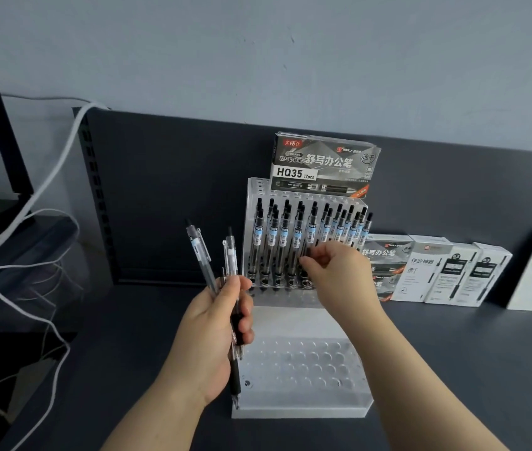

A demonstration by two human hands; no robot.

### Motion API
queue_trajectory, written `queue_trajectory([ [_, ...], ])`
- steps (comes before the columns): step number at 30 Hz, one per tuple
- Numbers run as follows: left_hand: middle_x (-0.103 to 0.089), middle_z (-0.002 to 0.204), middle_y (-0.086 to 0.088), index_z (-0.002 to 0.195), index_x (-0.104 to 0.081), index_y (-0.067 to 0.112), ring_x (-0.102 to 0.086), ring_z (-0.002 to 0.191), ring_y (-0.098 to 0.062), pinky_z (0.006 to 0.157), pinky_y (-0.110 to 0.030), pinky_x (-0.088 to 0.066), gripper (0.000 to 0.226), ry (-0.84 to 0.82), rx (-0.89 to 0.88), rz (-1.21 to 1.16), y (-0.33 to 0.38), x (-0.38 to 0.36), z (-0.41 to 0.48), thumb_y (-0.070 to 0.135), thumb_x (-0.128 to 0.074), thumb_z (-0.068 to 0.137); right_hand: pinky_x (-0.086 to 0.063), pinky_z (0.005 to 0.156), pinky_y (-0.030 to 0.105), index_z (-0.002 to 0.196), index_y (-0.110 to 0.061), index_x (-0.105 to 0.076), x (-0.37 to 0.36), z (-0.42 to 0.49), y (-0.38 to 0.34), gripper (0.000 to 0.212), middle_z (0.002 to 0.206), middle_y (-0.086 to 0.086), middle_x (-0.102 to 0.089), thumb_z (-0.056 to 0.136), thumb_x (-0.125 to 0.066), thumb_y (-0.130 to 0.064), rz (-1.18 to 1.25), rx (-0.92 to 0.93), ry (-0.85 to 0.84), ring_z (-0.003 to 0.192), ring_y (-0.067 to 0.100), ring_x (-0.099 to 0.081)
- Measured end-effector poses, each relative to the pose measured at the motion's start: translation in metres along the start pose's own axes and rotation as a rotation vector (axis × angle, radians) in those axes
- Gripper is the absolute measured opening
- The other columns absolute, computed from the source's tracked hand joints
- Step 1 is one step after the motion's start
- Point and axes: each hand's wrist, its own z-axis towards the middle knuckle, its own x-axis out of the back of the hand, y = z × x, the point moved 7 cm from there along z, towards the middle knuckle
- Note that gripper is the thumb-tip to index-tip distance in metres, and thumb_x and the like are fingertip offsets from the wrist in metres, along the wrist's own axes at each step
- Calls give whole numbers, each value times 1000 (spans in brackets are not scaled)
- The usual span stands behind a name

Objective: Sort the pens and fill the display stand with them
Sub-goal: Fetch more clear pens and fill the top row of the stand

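Left hand [215, 327] grips spare pens [230, 255] — light, stiff, probably slick; best pinched mid-barrel. At two o'clock, right hand [339, 271] pinches one pen [310, 232] in the display stand [303, 402].

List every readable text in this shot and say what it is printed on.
"HQ35 12pcs": grey box atop the display stand.
"舒写办公笔": same box.
"速干": same box, right end.
"写办公笔": second grey box beside the stand, start hidden.
"作业神器": white box next to it.
Labels on the pens and the boxes' small print: too small to read.
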Motion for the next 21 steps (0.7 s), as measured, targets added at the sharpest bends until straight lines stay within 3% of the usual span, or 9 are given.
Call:
queue_trajectory([
  [7, -53, 62, 0, 93, -62, 7, -46, 51, -11, 48, -24, -40, 24, 15, 23, -15, 0, -3, -1, 24, -47, 95, -36, 50, 22, 82, -15, -60, -1, 0, -1, 12, 61, -8, -53, 90, -58, -23, -71, 34, -37, 55, 7, -48],
  [11, -57, 65, 0, 90, -65, 8, -52, 57, -11, 50, -25, -47, 22, 6, 42, -37, -2, -8, -2, 24, -50, 93, -33, 49, 16, 87, -9, -61, 2, -2, -4, 12, 68, -3, -56, 89, -60, -21, -132, 49, -72, 59, 10, -48],
  [15, -65, 73, -2, 89, -68, 8, -65, 74, -17, 64, -33, -56, 20, 28, 53, -108, -4, -11, -1, 20, -53, 93, -34, 50, 12, 83, -21, -53, 20, -22, -14, 11, 69, -7, -56, 87, -62, -23, 95, 55, 48, 61, 5, -49],
  [18, -69, 85, -7, 90, -68, 6, -67, 93, -23, 77, -37, -55, 20, 18, 53, -128, -4, -17, 0, 19, -52, 93, -40, 51, 10, 82, -23, -63, 6, -47, -35, 7, 60, -12, -61, 88, -61, -23, 273, 93, -211, 53, -3, -53],
  [21, -67, 85, -11, 90, -67, 5, -64, 81, -24, 68, -32, -53, 23, -30, 49, -116, -4, -27, -2, 21, -51, 93, -39, 50, 12, 92, -21, -70, -12, -61, -42, 12, 60, -8, -63, 91, -58, -19, 434, 69, -451, 50, -1, -51],
])
